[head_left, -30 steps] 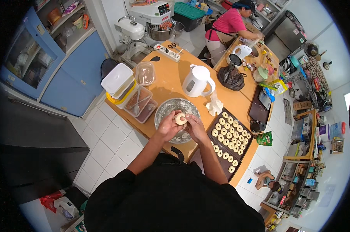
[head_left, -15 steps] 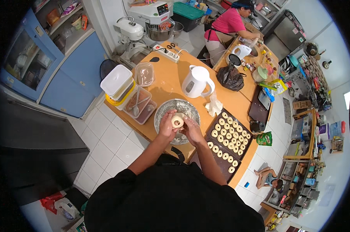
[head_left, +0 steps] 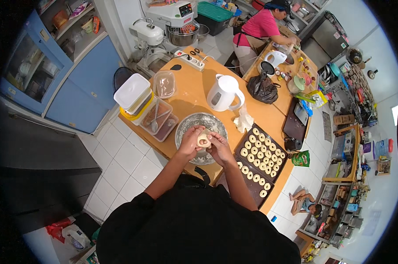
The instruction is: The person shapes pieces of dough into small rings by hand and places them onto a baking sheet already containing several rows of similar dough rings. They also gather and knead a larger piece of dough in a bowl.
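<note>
In the head view, I hold a ring of pale dough (head_left: 203, 136) up over the steel mixing bowl (head_left: 203, 119), whose inner wall is smeared with flour and dough. My left hand (head_left: 190, 143) is closed around the ring's left side, and my right hand (head_left: 220, 148) grips its right edge between thumb and fingers; skin shows through the hole. The bowl sits near the close edge of the wooden table (head_left: 186, 94). To my right, a dark baking tray (head_left: 252, 185) bears a few shaped dough rings, and just beyond it, touching or nearly so, another tray carries many more in rows. A crumpled plastic bag (head_left: 244, 120) lies between bowl and trays, with a white electric kettle (head_left: 223, 93) standing behind. Stacked plastic tubs (head_left: 133, 92) are at my left, one holding a spoon (head_left: 155, 115). A co-worker in pink (head_left: 263, 26) leans over the far table.
</note>
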Available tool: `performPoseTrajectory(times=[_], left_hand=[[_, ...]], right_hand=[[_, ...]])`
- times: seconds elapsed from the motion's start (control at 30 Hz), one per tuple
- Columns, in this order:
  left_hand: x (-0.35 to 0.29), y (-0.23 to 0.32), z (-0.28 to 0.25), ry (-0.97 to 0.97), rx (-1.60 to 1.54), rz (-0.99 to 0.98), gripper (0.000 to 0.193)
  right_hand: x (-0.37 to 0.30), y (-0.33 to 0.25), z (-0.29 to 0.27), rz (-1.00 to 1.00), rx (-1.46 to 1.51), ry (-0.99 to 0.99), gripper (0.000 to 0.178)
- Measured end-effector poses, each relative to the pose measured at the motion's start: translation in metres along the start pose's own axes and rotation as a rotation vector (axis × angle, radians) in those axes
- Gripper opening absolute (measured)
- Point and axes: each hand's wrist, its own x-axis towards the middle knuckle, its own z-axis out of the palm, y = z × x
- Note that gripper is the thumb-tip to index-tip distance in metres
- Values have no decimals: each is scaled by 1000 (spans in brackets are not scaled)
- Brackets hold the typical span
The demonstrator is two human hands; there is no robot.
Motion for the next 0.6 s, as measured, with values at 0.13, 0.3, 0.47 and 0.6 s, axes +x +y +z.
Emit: performPoseTrajectory(times=[0.13,0.3,0.47,0.6], left_hand=[[-3,0,14,35,-29,28,19],[-10,14,15,-36,49,-127,23],[-7,15,14,-96,126,-109,26],[-10,21,20,-182,-57,-184,27]], right_hand=[[0,-6,4,3,75,-60,26],[3,-3,-6,-38,113,-48,30],[-6,-20,9,80,162,-68,23],[1,-9,-21,116,154,-142,22]])
